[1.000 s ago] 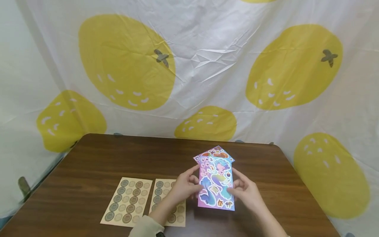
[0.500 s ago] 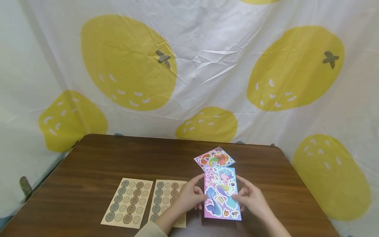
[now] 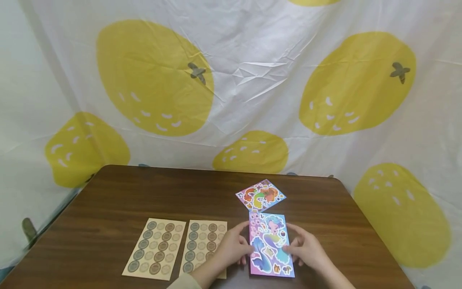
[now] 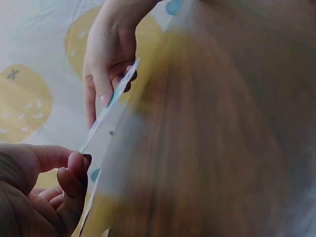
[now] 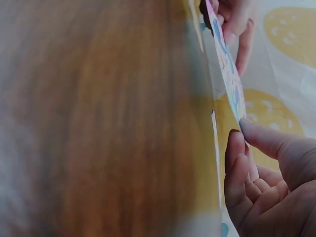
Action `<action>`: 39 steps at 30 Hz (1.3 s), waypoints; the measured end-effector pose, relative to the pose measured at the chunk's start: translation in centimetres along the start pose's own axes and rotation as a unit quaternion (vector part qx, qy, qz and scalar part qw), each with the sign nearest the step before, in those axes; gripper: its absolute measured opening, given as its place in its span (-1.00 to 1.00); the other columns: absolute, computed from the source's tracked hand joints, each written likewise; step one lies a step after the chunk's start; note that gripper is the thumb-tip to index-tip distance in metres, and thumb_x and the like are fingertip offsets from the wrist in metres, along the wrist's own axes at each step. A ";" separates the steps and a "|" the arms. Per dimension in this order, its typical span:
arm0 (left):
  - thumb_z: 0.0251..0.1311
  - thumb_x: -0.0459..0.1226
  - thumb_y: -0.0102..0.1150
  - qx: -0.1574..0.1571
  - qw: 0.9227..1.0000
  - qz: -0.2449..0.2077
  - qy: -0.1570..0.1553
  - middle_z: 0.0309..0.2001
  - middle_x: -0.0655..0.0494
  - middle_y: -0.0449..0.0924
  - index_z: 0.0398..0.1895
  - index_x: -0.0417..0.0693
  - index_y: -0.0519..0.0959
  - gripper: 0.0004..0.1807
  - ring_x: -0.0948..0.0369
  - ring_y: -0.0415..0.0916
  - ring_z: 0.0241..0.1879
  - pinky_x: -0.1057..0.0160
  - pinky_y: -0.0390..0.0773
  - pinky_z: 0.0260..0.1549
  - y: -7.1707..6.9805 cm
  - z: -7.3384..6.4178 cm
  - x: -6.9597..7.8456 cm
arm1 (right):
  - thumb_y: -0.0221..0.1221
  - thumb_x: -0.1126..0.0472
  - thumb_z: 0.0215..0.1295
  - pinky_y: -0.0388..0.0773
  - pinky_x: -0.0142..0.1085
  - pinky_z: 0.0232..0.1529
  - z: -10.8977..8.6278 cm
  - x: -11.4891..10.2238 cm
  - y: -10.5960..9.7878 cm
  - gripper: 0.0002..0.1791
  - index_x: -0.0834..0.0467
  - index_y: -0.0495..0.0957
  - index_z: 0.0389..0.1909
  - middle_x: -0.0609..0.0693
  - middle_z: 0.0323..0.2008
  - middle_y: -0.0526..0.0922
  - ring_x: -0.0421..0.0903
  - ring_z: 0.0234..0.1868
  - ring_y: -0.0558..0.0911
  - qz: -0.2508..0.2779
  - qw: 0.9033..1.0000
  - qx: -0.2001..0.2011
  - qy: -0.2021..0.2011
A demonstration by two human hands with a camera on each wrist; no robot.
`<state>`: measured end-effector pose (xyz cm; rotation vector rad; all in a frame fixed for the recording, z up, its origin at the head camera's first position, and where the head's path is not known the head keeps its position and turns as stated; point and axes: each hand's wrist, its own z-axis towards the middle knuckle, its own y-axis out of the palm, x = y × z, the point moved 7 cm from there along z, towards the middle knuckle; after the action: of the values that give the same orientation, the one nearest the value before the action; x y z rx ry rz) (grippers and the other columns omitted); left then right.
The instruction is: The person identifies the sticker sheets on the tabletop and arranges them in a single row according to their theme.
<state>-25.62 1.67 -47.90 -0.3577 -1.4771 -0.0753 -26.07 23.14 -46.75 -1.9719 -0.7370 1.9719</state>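
A mermaid sticker sheet in pink and blue is held upright in the head view, lifted off the table as both wrist views show. My left hand pinches its left edge between thumb and fingers. On the opposite edge my right hand pinches it the same way, thumb on the printed face. Just beyond lies a second sticker sheet, turned at an angle, showing an orange-haired mermaid; its near corner meets the held sheet's top edge in view. The wrist views catch the held sheet nearly edge-on.
Two beige sheets of round stickers lie to the left, the farther-left one fully seen and the other beige sheet partly behind my left arm. They rest on a dark wooden table. A white curtain with yellow fruit hangs behind.
Both hands have drawn the mermaid sheet toward me and slightly right. More of the angled sheet behind it shows now. The beige sheets stay put.
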 end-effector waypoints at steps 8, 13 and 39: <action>-0.13 -0.53 0.28 -0.002 1.000 0.012 -0.017 -0.70 0.06 0.52 0.36 -0.28 0.24 -0.16 0.30 0.33 -0.88 0.34 0.39 -0.91 0.5 0.1 -0.7 | 0.42 0.23 0.00 0.43 -0.34 -0.78 0.2 0.9 0.2 -0.13 0.32 0.25 0.33 0.03 -0.64 0.55 -0.06 -0.70 0.51 -0.012 1.000 -0.011 0.011; -0.15 -0.54 0.27 -0.002 1.000 0.016 -0.026 -0.71 0.07 0.52 0.35 -0.29 0.25 -0.16 0.31 0.32 -0.89 0.34 0.38 -0.93 0.7 0.1 -1.1 | 0.44 0.21 -0.02 0.42 -0.35 -0.78 0.2 1.3 0.4 -0.12 0.34 0.25 0.33 0.03 -0.64 0.56 -0.08 -0.71 0.51 -0.016 1.000 -0.014 0.013; -0.25 -0.55 0.23 -0.006 0.999 0.033 -0.031 -0.73 0.09 0.53 0.27 -0.36 0.31 -0.19 0.31 0.34 -0.91 0.30 0.42 -0.93 0.7 0.6 -2.0 | 0.45 0.22 -0.06 0.24 -0.46 -0.82 0.5 2.0 0.9 -0.16 0.33 0.32 0.28 -0.01 -0.70 0.51 -0.25 -0.85 0.30 -0.053 0.998 -0.016 0.014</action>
<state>-26.20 2.15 -49.92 -0.4211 -1.5254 -0.0212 -26.53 23.33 -48.97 -1.9323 -0.8515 1.8792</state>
